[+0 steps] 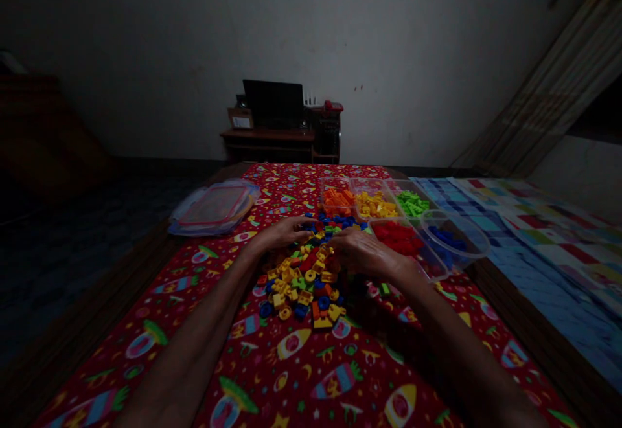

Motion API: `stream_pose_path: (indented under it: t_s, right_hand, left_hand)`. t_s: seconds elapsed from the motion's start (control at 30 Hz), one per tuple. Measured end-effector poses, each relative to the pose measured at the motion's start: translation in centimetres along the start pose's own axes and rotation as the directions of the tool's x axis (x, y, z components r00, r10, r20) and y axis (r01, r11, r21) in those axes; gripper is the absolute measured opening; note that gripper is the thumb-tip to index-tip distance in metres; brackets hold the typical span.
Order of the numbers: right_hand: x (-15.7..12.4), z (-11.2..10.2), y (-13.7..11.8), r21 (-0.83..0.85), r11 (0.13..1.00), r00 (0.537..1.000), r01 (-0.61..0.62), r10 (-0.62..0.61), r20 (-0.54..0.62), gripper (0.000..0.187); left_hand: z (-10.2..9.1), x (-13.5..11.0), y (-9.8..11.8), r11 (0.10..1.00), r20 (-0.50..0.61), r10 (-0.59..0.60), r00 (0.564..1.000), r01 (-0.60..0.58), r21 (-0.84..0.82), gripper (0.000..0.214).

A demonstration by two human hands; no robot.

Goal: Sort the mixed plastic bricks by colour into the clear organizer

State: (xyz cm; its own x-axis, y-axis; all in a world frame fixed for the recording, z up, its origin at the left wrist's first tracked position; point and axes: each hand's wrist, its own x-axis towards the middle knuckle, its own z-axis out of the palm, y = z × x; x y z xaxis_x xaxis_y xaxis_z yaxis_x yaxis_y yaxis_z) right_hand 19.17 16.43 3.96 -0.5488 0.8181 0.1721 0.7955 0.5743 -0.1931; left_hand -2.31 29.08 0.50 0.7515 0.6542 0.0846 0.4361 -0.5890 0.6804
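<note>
A heap of mixed toy building bricks [296, 279] in yellow, blue, red, orange and green lies on a red patterned cloth [301, 376]. At the heap's far left edge is my left hand [286, 230], its thumb and forefinger apart over the bricks. My right hand [359, 248] is at the heap's right side, fingers curled down among the bricks. Its fingertips are dim, and what they pinch is too small to make out. Close by on the right, clear containers hold sorted bricks: orange bricks [339, 200], yellow bricks [376, 206], green bricks [413, 203], red bricks [397, 237] and blue bricks [444, 238].
Stacked clear lids [214, 204] lie at the table's left edge. Beyond the table, a desk [267, 135] carries a dark monitor [273, 102] and a cardboard box [241, 118]. A checkered cloth [564, 214] covers a surface on the right. The room is dim.
</note>
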Motion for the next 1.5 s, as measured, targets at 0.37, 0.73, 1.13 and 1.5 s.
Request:
stream_pose_path:
  t_s: [0.37, 0.73, 1.13, 1.5]
  right_hand:
    - [-0.1, -0.1, 1.1, 0.019, 0.998, 0.998, -0.056, 0.056, 0.018, 0.013]
    - [-0.1, -1.5, 1.2, -0.041, 0.988, 0.985, -0.147, 0.143, -0.095, 0.016]
    - [0.2, -0.5, 0.0, -0.106, 0.988, 0.98, -0.115, 0.095, -0.174, 0.016]
    - [0.7, 0.6, 0.9, 0.065, 0.994, 0.96, -0.087, 0.101, -0.26, 0.021]
  left_hand:
    - [-0.9, -0.2, 1.2, 0.996, -0.023, -0.063, 0.998, 0.064, 0.061, 0.036]
    - [-1.0, 0.0, 0.4, 0.996, -0.007, -0.081, 0.997, 0.081, 0.035, 0.033]
    - [-1.6, -0.7, 3.4, 0.947, -0.088, -0.059, 0.994, 0.084, 0.309, 0.023]
    - [0.5, 0.3, 4.8, 0.962, 0.028, 0.019, 0.999, -0.011, -0.272, 0.034]
